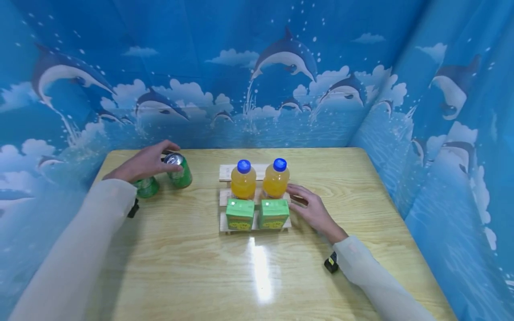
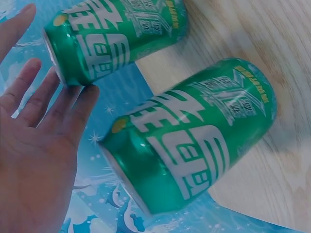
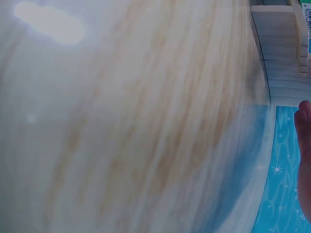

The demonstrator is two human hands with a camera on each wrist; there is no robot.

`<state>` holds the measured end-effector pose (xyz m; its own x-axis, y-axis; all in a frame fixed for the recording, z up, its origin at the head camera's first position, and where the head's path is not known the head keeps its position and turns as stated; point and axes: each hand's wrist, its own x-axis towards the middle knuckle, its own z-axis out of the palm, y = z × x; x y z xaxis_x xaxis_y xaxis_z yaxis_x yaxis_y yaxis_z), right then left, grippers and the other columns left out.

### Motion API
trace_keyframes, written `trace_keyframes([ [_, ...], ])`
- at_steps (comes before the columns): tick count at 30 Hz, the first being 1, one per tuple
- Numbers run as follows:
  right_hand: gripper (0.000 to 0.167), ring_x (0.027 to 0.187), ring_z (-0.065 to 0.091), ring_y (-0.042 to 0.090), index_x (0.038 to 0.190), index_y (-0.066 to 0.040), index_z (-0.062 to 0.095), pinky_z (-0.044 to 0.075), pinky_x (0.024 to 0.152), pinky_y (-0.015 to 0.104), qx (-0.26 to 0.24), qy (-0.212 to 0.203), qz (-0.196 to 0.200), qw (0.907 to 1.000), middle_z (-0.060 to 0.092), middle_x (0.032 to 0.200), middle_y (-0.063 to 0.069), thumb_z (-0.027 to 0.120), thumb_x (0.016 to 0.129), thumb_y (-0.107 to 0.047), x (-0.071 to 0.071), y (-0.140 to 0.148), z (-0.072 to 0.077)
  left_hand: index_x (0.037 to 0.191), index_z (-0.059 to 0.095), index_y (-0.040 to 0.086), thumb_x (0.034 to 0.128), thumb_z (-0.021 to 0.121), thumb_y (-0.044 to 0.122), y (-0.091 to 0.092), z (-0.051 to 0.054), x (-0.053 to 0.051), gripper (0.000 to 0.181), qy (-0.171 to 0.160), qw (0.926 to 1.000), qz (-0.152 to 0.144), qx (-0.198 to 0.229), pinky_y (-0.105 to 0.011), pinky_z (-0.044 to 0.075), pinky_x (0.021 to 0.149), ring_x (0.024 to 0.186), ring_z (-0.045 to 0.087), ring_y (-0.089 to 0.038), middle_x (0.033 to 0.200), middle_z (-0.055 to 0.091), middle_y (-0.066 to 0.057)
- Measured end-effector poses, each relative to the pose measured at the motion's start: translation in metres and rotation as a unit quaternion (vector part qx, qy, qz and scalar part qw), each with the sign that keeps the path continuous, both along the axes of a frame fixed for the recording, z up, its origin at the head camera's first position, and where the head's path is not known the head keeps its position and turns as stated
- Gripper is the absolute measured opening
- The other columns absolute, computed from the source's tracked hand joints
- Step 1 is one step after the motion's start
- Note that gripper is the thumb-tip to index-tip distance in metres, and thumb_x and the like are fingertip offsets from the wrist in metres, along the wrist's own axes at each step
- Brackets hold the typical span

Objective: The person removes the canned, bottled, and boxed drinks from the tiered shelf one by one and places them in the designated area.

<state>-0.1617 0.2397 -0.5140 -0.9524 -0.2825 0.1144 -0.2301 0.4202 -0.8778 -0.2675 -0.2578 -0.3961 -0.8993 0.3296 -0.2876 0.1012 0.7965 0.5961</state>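
Observation:
Two green soda cans stand at the table's far left, one [image 1: 181, 174] beneath my left hand [image 1: 146, 161] and the other [image 1: 147, 188] partly hidden by it. In the left wrist view the left hand [image 2: 43, 131] has spread, fairly straight fingers, with fingertips at the lid end of the upper can [image 2: 112, 39]. The lower can [image 2: 189, 141] is apart from the fingers. My right hand [image 1: 315, 211] rests beside the right side of a small wooden rack [image 1: 225, 197], fingers loosely bent. Only a bit of that hand [image 3: 304, 160] shows in the right wrist view.
On the rack stand two orange drink bottles [image 1: 243, 183] [image 1: 275, 182] with blue caps, behind two green juice boxes [image 1: 240, 215] [image 1: 274, 215]. The rack sits mid-table on a wood-grain table [image 1: 192, 267]. A blue dolphin-print curtain [image 1: 192, 53] borders the table's back and sides.

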Motion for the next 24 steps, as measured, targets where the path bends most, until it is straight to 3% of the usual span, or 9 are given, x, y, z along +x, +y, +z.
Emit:
trace_keyframes([
  [8,0.052,0.151,0.053,0.037,0.15,-0.004,0.063,0.052,0.118,0.038,-0.003,-0.013,-0.002,0.9999,0.054,0.164,0.014,0.077,0.1,-0.005,0.0,-0.001,0.001,0.164,0.042,0.013,0.1,0.072,0.063,0.005,0.009,0.002,0.086,0.023,0.9994,-0.025,0.012,-0.077,0.035,0.122,0.156,0.037,-0.05,0.171,0.038,-0.023],
  [24,0.05,0.151,0.053,0.039,0.148,-0.002,0.064,0.053,0.117,0.039,-0.008,-0.009,-0.002,0.9999,0.055,0.163,0.016,0.077,0.099,-0.003,-0.002,0.0,0.0,0.165,0.045,0.018,0.1023,0.073,0.055,0.032,0.021,0.009,0.078,0.057,0.9969,-0.044,0.031,-0.075,0.036,0.123,0.156,0.037,-0.053,0.176,0.035,-0.016],
])
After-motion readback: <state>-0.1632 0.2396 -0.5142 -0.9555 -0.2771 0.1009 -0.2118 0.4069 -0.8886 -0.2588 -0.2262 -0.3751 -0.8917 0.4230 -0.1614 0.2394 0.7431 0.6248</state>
